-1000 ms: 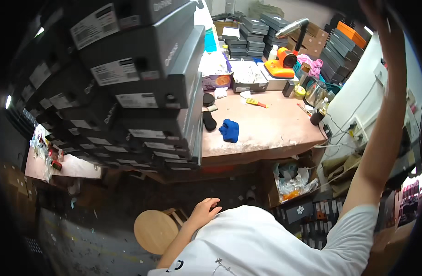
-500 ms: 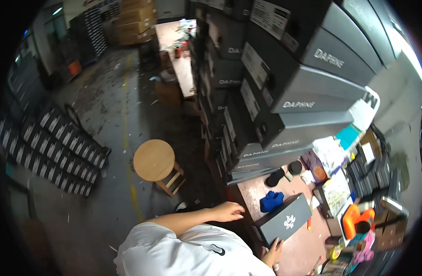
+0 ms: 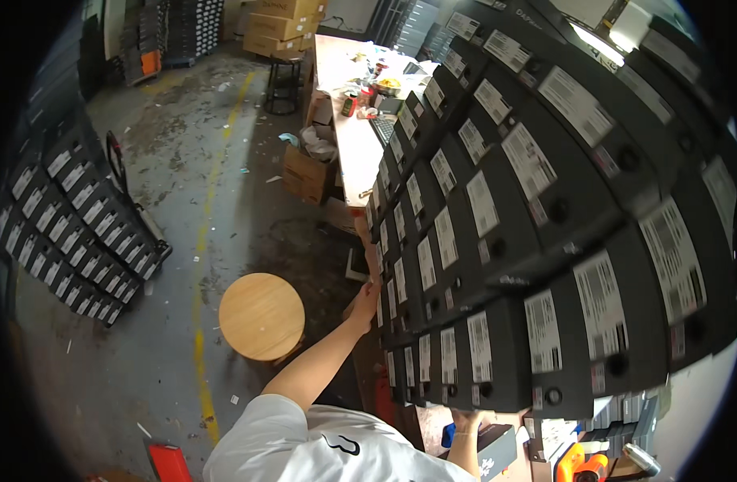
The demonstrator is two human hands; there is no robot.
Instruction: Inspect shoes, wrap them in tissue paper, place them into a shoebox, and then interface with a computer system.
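Note:
A tall stack of dark grey shoe boxes [image 3: 509, 309] with white labels on their ends fills the right half of the view. My left hand [image 3: 365, 305] reaches to the stack's left side and appears to touch it; its fingers are mostly hidden. Below the lower boxes, my right hand [image 3: 466, 419] is raised against their underside or near edge, its fingertips hidden behind them. Just beyond the right forearm lies a single dark shoe box [image 3: 498, 451] with a white emblem. A bit of blue cloth [image 3: 448, 435] shows beside that forearm.
A round wooden stool [image 3: 262, 316] stands left of my arm. Further left, a cart bears stacked shoe boxes [image 3: 79, 233]. A cluttered long table [image 3: 348, 145] extends beyond the stack, with cardboard cartons [image 3: 280, 28] behind. Orange-handled items [image 3: 581, 464] lie at lower right.
My view has shifted, and the box stack fills more of it, its labelled ends facing me. My left hand has moved forward to the stack; my right has left the single box for the stack's lower edge.

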